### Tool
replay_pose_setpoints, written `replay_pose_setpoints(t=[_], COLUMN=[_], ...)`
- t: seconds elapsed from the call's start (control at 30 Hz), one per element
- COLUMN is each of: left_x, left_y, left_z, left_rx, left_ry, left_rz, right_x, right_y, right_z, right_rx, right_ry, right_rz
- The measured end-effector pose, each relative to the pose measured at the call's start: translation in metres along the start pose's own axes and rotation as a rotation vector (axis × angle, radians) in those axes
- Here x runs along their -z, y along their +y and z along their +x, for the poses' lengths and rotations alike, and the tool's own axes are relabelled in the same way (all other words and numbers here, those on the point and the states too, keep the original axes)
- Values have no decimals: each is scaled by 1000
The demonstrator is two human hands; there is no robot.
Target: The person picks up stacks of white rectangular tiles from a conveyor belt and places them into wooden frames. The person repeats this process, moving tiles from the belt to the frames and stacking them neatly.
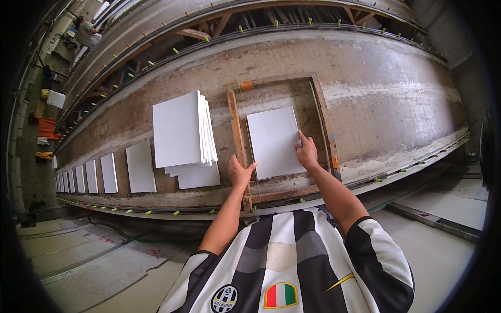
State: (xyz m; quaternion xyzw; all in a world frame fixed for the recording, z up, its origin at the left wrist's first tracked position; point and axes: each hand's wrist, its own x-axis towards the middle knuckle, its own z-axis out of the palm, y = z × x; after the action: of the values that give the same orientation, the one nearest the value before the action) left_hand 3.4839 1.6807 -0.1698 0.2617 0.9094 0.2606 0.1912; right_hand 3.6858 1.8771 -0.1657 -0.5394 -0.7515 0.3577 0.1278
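Note:
A white rectangular panel (275, 143) lies inside a worn wooden frame (319, 112) on the long brown table. My left hand (241, 171) rests over the frame's left rail, its thumb stretched toward the panel's lower left edge and its fingers apart. At the panel's right edge is my right hand (307, 151), index finger extended against it and the other fingers partly bent. Neither hand lifts anything. Left of the frame stands a stack of white panels (177, 130), its sheets slightly fanned, with another panel (199, 176) sticking out beneath.
Single white panels (141, 167) lie in a row leftward along the table (386, 68). Small green clips (176, 213) line both long table edges. Parallel tables (172, 23) stand beyond. Another person (87, 34) is at the far upper left.

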Motion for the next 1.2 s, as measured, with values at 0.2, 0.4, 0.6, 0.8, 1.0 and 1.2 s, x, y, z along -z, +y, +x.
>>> replay_pose_setpoints(t=[0.2,0.4,0.6,0.8,1.0,1.2], left_x=[-2,0,4,20,-6,-59], left_y=[-8,-6,-4,35,74,106], left_z=[-1,0,-1,-17,-6,23], left_rx=[-46,-28,-66,28,-201,-473], left_ry=[10,-19,-25,1,174,-59], left_rz=[-4,1,2,31,262,432], right_x=[2,5,8,6,7,8], right_y=[-2,-7,-8,-7,-7,-8], right_z=[1,0,1,-1,-2,-2], right_rx=[-11,-42,-32,-38,2,12], right_ry=[-13,-34,-50,-50,-54,-28], right_rz=[-29,-40,-46,-60,-86,-78])
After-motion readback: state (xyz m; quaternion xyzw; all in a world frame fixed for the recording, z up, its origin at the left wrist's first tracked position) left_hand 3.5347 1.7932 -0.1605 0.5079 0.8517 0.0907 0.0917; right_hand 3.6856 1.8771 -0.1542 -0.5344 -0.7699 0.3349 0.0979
